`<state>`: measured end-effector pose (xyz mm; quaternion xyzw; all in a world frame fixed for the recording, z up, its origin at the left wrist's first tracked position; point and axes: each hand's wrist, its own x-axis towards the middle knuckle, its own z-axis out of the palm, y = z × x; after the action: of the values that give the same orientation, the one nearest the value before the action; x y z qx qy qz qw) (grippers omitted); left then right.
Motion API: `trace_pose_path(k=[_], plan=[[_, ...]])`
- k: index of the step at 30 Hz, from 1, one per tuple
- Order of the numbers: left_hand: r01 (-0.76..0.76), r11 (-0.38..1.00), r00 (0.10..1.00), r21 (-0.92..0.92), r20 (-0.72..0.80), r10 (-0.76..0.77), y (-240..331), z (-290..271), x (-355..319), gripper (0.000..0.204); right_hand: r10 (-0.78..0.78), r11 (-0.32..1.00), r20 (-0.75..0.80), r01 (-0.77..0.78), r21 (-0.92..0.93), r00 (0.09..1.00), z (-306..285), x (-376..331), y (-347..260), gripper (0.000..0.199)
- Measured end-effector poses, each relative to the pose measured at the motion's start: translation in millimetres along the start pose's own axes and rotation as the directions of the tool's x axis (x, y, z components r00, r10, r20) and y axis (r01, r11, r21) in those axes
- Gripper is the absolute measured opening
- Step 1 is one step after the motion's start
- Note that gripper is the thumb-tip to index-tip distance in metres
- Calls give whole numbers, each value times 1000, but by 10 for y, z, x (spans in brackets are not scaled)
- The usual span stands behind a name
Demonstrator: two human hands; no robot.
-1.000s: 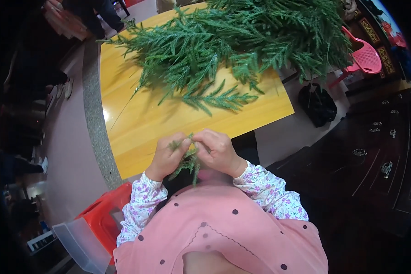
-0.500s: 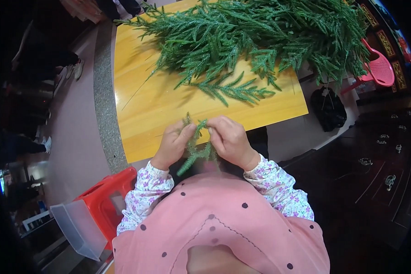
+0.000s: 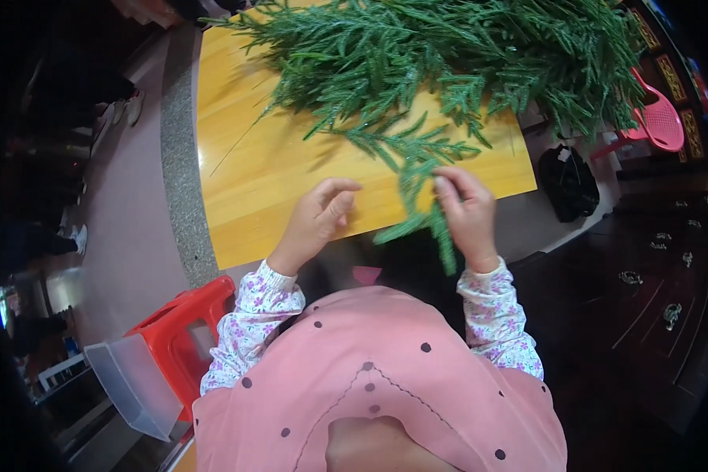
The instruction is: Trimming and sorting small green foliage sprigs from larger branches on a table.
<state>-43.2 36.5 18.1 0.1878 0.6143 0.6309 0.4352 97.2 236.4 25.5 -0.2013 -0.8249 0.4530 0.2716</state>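
Note:
My right hand (image 3: 470, 216) pinches a small green artificial fir sprig (image 3: 423, 224) between thumb and fingers. The sprig's forked tips hang down past the table's near edge, slightly blurred. To the left of it, my left hand (image 3: 320, 223) hovers over the edge with loosely bent fingers apart and nothing seen in them. Just beyond both hands, a single fir branch (image 3: 417, 145) lies on the yellow wooden table (image 3: 291, 197). A large heap of similar green fir branches (image 3: 448, 63) covers the table's far side.
A red plastic stool (image 3: 182, 330) and a clear plastic bin (image 3: 134, 385) stand at my left. To the right are a black bag (image 3: 566, 182) on the floor, a pink chair (image 3: 661, 122) and dark furniture with metal handles (image 3: 629, 278). People's feet (image 3: 134, 108) show at far left.
My hands have come apart. The right hand has carried the sprig to the right and a little away from me, while the left has let go of it and moved slightly.

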Motion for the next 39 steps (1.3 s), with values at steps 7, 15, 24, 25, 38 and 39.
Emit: trace_pose_path(k=[7, 15, 24, 25, 38, 39], plan=[[-333, 317, 833, 888, 119, 541, 157, 107, 461, 31, 22, 939, -388, -152, -308, 921, -800, 60, 535, 17], [-320, 98, 803, 942, 214, 556, 100, 159, 701, 24, -30, 869, -343, -145, -473, 939, -744, 191, 874, 24], [-255, -38, 813, 966, 236, 532, 61, -172, 207, 14, -363, 644, -261, 38, -764, 894, -692, 144, 311, 29], [-258, -20, 794, 966, 224, 566, 42, -210, 163, 15, -372, 698, -225, 112, -707, 900, -612, 118, 228, 27], [-364, 127, 651, 923, 155, 743, 62, -81, -223, 20, -292, 937, 350, 340, -83, 890, 631, -84, -254, 30], [-374, 141, 653, 917, 152, 742, 55, -62, -253, 19, -273, 950, 373, 310, -42, 887, 650, -93, -237, 29]])
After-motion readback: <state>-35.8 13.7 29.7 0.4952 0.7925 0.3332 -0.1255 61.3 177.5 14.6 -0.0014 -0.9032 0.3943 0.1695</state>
